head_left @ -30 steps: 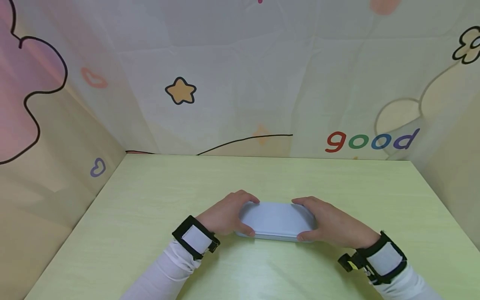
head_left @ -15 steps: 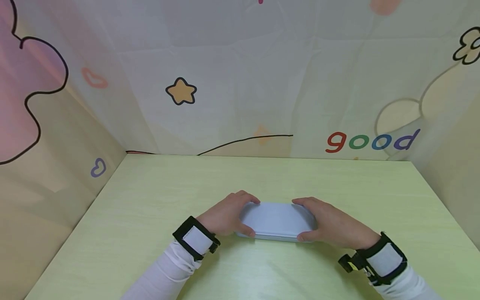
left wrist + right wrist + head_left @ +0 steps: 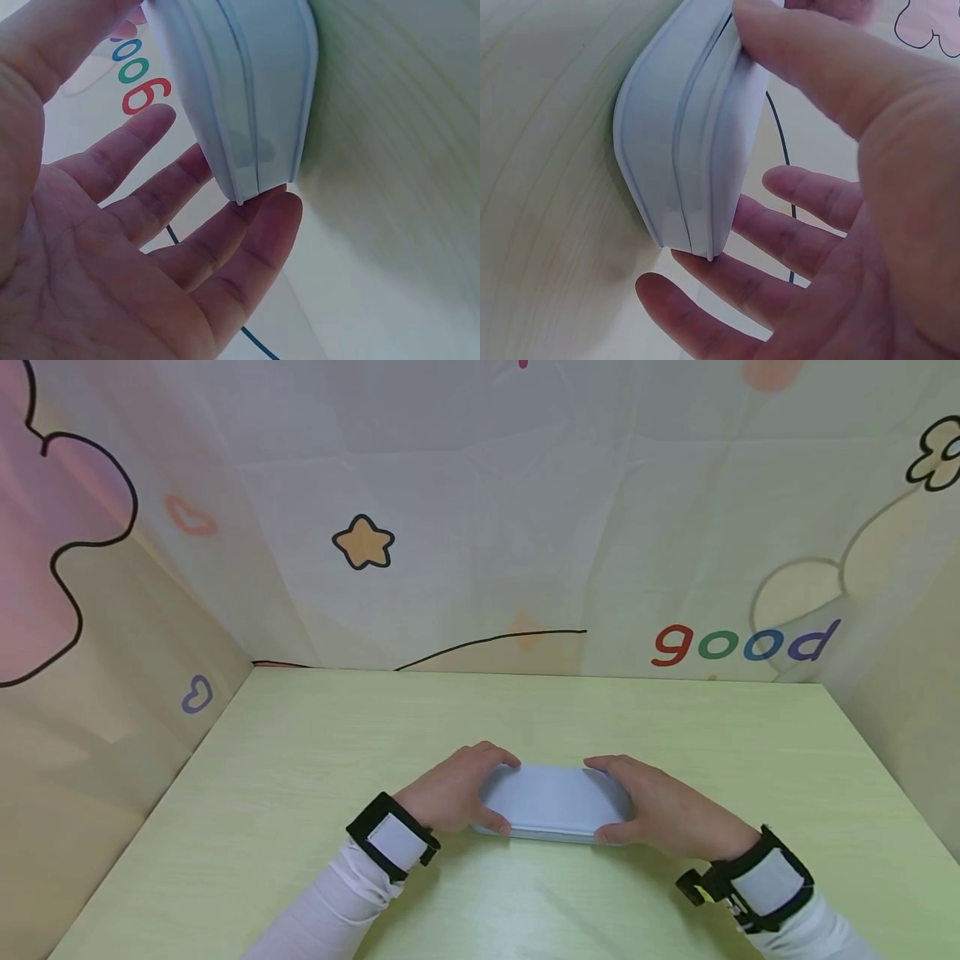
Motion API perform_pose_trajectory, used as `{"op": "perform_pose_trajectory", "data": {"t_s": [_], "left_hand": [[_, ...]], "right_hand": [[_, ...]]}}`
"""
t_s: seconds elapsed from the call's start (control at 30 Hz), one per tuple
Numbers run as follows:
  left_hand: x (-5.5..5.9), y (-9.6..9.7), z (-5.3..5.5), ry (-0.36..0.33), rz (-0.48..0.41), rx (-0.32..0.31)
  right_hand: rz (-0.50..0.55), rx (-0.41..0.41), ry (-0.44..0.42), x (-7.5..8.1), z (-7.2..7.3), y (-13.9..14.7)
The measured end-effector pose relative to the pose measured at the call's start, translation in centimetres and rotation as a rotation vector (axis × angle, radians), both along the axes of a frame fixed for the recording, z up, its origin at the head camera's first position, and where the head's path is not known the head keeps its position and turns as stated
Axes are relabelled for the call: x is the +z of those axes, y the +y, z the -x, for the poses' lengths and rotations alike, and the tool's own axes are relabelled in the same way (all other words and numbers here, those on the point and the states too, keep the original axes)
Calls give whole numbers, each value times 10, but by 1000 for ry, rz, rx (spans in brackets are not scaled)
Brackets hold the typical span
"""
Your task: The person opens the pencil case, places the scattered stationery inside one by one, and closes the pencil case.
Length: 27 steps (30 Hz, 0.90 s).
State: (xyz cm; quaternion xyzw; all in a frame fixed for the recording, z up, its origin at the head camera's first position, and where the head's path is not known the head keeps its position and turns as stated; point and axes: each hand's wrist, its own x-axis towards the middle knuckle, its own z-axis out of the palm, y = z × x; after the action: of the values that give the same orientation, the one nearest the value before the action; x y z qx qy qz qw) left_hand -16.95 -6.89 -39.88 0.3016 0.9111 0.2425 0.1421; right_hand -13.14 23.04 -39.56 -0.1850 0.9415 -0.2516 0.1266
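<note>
A pale blue, flat case (image 3: 555, 800) with cut-off corners lies on the light wooden table (image 3: 465, 902). A seam runs round its side wall, and raised piping edges it in both wrist views. My left hand (image 3: 459, 789) grips the left end, thumb at the front edge and fingers at the back. At the right end, my right hand (image 3: 663, 802) holds it the same way, as if mirrored. In the left wrist view some fingers (image 3: 247, 262) meet the case's end near its lower corner. Its underside is hidden.
A printed cloth backdrop (image 3: 480, 527) stands behind the table and along both sides, with a star (image 3: 363, 542) and the word "good" (image 3: 746, 643). Black straps (image 3: 393, 837) with small cameras sit on both wrists over white sleeves.
</note>
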Motion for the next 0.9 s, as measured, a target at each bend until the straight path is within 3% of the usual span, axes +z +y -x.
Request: {"op": "perform_pose_trajectory", "data": {"t_s": [0.33,0.9], "left_hand": [[2,4,-1,63,39,-23],[3,2,-1,51,53,-13]], "right_hand": [[-31,10,26,-1,0,0],[-27,39,47,-3,2,2]]}}
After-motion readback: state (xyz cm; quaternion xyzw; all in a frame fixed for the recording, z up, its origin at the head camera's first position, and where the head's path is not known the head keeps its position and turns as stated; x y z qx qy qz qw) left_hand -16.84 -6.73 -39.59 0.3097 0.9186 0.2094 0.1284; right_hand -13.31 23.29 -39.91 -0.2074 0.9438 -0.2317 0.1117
